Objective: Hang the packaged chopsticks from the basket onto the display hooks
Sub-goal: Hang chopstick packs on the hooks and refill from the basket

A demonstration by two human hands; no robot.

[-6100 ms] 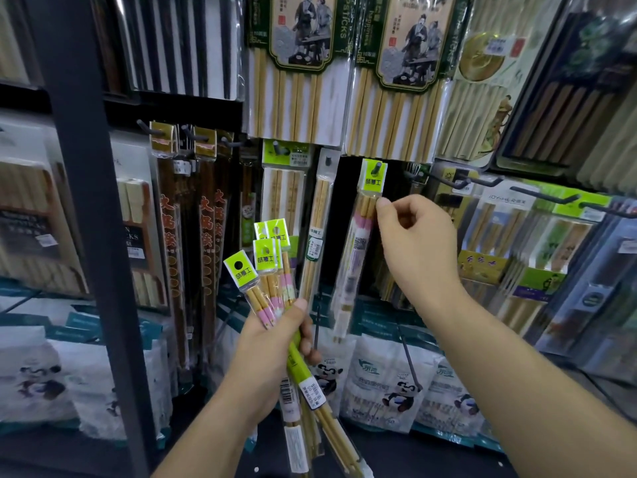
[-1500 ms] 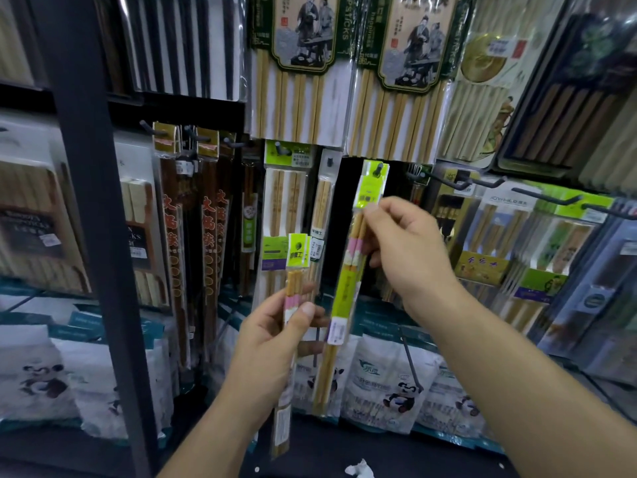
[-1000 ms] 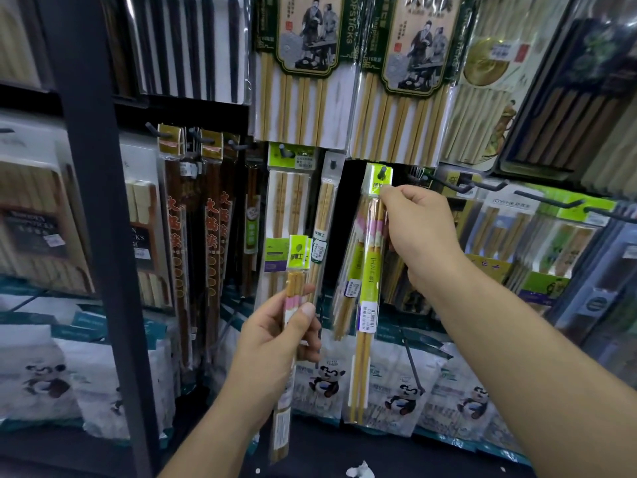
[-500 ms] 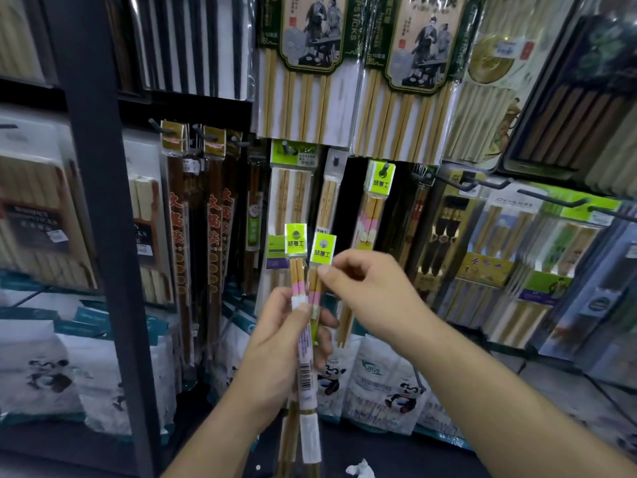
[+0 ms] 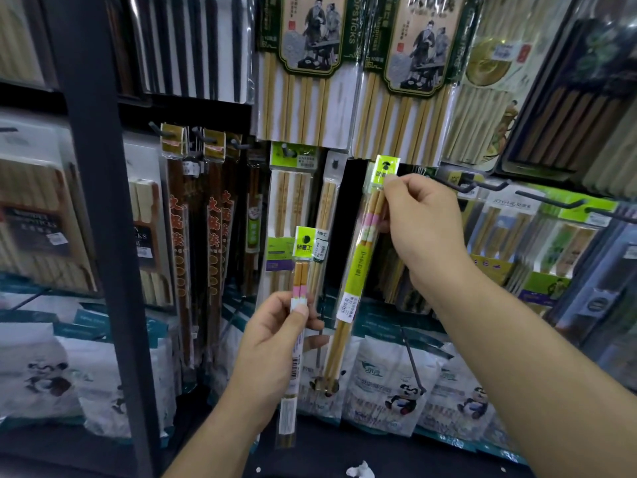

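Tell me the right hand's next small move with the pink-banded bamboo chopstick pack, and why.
Probably slide the lime-green header tag onto its display hook, then release. The right hand pinches the clear chopstick pack below that tag, held at hook height; whether the hook is through the hole is unclear. The left hand holds a second pack.

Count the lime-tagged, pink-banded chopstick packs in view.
2. The first pack stands upright in the left hand; the second pack is pinched just below its tag by the right hand, held higher and further right. More may hang hidden behind it.
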